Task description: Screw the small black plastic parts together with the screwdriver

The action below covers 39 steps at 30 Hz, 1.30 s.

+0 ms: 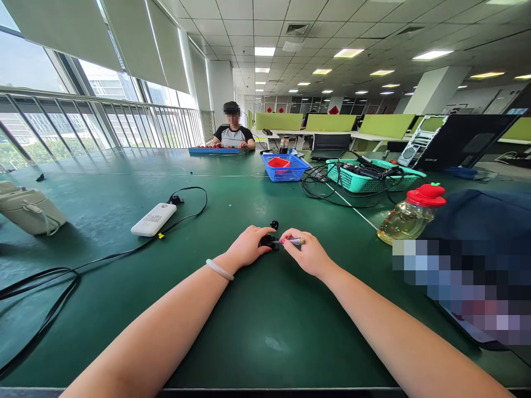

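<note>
My left hand (249, 247) rests on the green table (257, 326) with its fingers closed round a small black part (267, 241). My right hand (306, 253) pinches a thin pen-like tool (292, 241) whose tip meets that black part. A second small black piece (274, 225) lies just beyond the hands. A pale bangle sits on my left wrist.
A white power bank (153, 219) with a black cable lies to the left, a beige bag (27, 207) at the far left. A red-capped bottle (409, 215) lies right. Blue basket (285, 166) and teal basket (369, 177) with cables stand behind. A person sits at the far end.
</note>
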{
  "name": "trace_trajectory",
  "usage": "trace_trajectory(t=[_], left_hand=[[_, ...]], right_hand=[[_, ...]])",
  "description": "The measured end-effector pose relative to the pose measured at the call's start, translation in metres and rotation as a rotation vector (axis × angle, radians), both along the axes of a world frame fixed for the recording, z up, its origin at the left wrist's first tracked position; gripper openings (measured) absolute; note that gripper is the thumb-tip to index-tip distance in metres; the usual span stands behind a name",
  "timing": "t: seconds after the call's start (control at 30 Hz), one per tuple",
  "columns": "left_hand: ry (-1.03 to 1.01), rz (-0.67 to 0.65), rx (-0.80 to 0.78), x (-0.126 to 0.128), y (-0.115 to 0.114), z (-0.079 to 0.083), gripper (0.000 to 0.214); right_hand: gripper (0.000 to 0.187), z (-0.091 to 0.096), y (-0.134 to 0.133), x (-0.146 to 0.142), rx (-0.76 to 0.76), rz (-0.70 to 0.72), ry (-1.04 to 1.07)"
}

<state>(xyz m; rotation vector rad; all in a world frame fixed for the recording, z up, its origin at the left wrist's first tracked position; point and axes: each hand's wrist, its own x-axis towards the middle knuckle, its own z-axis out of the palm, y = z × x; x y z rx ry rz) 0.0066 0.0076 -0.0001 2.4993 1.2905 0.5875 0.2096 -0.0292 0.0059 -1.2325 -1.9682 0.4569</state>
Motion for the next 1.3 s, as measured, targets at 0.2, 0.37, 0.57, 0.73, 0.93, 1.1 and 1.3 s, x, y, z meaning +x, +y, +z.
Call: trace_trajectory(t=[0.2,0.37,0.57,0.73,0.93,1.1,1.3], left_hand=[[-0.077,-0.030,0.137,0.001,-0.001,-0.002,0.040],[-0.035,0.149,0.204,0.003,0.001,-0.004,0.042],[0.132,0.352,0.116,-0.002,0.003,-0.010,0.044],[0.186,0.406,0.125,0.000,0.000,-0.009,0.037],[0.058,0.141,0.131,0.003,0.000,-0.006,0.038],[0.077,-0.086,0.070,0.003,0.000,-0.010,0.043],[0.182,0.092,0.065,0.005,-0.002,-0.006,0.031]], right_hand=[[0.021,0.001,0.001,0.003,-0.064,0.048,0.136],[0.026,0.000,0.005,0.010,-0.029,-0.041,0.442],[0.027,-0.012,0.018,0.020,-0.034,-0.143,0.393],[0.031,-0.024,0.027,0.017,-0.088,-0.114,0.164],[0.034,-0.025,0.027,0.014,-0.060,-0.096,0.065],[0.034,-0.023,0.026,0.015,-0.086,-0.105,0.065],[0.032,-0.021,0.024,0.015,-0.090,-0.103,0.091]])
